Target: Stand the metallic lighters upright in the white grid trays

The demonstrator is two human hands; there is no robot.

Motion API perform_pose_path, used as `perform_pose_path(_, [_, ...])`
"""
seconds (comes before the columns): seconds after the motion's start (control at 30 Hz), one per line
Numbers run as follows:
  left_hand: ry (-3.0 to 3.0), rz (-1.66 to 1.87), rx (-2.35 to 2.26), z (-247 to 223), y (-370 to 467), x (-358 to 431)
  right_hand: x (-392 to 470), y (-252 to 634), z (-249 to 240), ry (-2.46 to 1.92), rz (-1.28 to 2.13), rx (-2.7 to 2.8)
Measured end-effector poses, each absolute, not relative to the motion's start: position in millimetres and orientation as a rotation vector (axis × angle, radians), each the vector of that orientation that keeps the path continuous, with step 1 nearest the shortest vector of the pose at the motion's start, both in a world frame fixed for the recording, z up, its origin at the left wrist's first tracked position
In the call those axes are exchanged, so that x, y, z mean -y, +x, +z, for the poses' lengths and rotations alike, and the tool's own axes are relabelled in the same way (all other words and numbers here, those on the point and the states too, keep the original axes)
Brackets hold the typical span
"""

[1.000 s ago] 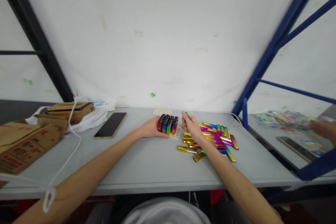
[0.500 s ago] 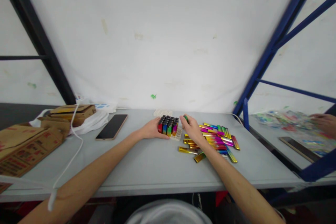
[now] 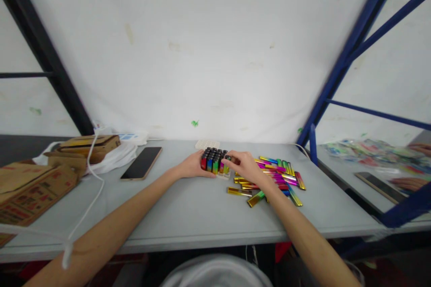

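Note:
Shiny rainbow-coloured lighters (image 3: 210, 163) with black ends stand upright in packed rows on the table. Below them, at the right front, shows a strip of a pale tray (image 3: 224, 176). My left hand (image 3: 192, 165) is wrapped round the left side of the rows, its thumb along the front. At the right edge of the rows, my right hand (image 3: 246, 166) pinches one lighter (image 3: 228, 158) by its dark end; the fingers hide most of it. A pile of loose metallic lighters (image 3: 278, 180) lies beside and under my right wrist.
Behind the rows lies another pale tray (image 3: 208, 144). At left are a phone (image 3: 142, 163), cardboard boxes (image 3: 37, 193), a white bag (image 3: 116, 159) and a white cable (image 3: 96, 199). A blue frame (image 3: 313, 143) borders the right; beyond it are another person's hands (image 3: 411, 184) and a second phone (image 3: 380, 186).
My right hand has moved left and down, bringing its lighter from beside the rows to their right edge. My left hand keeps its hold. The view has shifted slightly.

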State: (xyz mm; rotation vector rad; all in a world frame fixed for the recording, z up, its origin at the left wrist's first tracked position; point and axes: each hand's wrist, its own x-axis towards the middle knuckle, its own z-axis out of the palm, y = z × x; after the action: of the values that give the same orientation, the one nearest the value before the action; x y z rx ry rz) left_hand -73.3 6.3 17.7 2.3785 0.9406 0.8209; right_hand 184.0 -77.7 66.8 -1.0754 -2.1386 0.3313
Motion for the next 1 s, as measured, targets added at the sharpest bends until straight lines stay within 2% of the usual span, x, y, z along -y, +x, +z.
perform_pose_path(0.6, [2.413,0.812,-0.962,16.7,-73.2,-7.7,76.7,178.9,59.3,-1.059,0.442,2.181])
perform_pose_path(1.0, [2.337,0.771,-0.995,25.2,-71.4,-0.3,57.9,198.2,56.3,-1.257,0.225,2.054])
